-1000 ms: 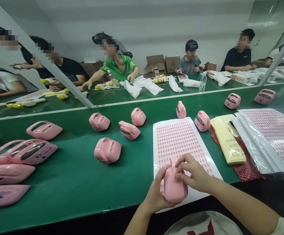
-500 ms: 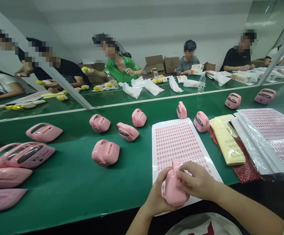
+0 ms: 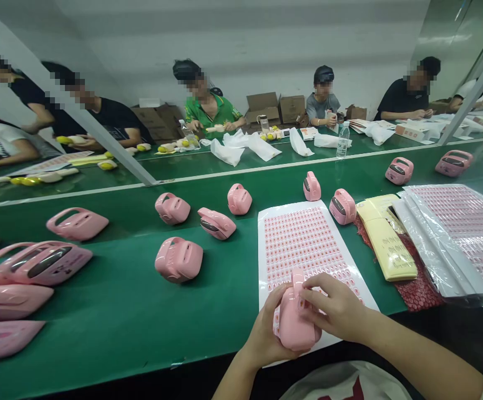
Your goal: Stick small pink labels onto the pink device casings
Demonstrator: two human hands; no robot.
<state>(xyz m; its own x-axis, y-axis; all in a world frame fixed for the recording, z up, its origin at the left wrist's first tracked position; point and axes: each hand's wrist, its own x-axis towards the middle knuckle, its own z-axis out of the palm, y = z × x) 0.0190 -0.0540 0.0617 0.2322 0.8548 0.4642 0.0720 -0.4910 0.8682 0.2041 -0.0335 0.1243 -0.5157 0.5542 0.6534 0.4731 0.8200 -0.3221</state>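
Observation:
A pink plastic case with a handle (image 3: 295,325) is held above the near edge of a white sheet of small red stickers (image 3: 303,239). My left hand (image 3: 266,333) wraps round its left side and underside. Bent fingers of my right hand (image 3: 335,305) press on the case's right side near the handle; whether a sticker is between them is hidden. Similar pink cases stand around the sheet, one (image 3: 179,259) to its left and another (image 3: 343,206) at its upper right corner.
More pink cases (image 3: 54,264) crowd the left. Yellow papers (image 3: 387,239) lie on red bubble wrap (image 3: 422,283), beside plastic-covered sticker sheets (image 3: 462,233). Across a white rail (image 3: 225,175), several people sit among white bags, a water bottle (image 3: 343,140) and boxes. A slanted post (image 3: 95,130) rises left.
Several pink cases on the far strip have shifted slightly right. Across the table, the person in green has drawn an arm in and now holds an item. My hands have barely moved on the case.

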